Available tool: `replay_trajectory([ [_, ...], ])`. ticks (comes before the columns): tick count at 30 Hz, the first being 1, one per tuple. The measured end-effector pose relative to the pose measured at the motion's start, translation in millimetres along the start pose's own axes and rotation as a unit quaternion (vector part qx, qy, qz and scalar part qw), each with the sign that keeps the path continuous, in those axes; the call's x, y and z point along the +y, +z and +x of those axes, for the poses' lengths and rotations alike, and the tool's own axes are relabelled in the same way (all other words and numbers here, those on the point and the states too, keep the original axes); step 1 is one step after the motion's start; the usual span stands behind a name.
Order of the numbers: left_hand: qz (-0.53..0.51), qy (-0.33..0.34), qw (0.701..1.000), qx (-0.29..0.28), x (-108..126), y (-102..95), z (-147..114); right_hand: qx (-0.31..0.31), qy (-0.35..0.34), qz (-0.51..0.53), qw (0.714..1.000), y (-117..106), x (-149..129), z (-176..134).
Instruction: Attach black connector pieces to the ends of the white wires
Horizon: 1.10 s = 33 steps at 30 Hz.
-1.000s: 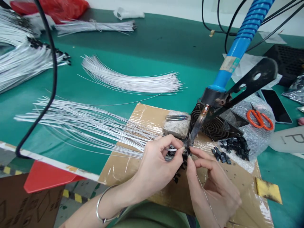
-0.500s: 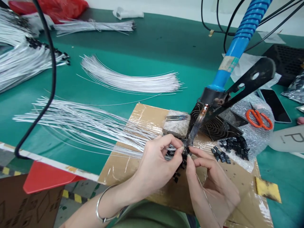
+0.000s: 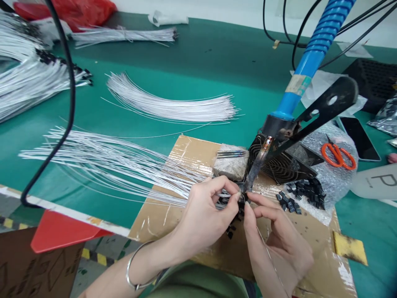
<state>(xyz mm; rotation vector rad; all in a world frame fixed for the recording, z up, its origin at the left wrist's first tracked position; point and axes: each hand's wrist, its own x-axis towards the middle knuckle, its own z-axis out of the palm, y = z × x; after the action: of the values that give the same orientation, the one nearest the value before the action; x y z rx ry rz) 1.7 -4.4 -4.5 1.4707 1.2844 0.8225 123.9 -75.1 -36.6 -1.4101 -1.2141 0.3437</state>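
To the right of the orange scissors [image 3: 337, 152] and a little nearer me, I can read a large P on a pale container [image 3: 366, 185]; the tiny print beside it blurs. Far left of the scissors, a brown carton [image 3: 37, 265] bears dark printing I can't make out.

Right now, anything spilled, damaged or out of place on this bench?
Two minor things: some black pieces lie loose on the cardboard, as if spilled from the heap on the bubble wrap, and the yellow sponge has dark, scorched-looking marks along its far edge.
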Motion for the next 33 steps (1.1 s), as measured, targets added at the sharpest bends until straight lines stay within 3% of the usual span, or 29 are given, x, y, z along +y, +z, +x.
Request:
replay_trajectory([
  [17,-0.01,-0.026,1.0,-0.008,2.1,-1.6,1.1,0.0,-0.005,-0.001,1.0,0.1,1.8,-1.8],
  [25,-0.024,-0.062,0.998,-0.02,1.2,-2.2,3.0,-0.016,0.057,0.011,0.998,-2.1,-1.1,4.8],
  [33,-0.03,-0.061,0.998,-0.011,5.4,-1.8,4.0,0.0,0.059,0.002,0.998,-0.5,-3.7,6.9],
])
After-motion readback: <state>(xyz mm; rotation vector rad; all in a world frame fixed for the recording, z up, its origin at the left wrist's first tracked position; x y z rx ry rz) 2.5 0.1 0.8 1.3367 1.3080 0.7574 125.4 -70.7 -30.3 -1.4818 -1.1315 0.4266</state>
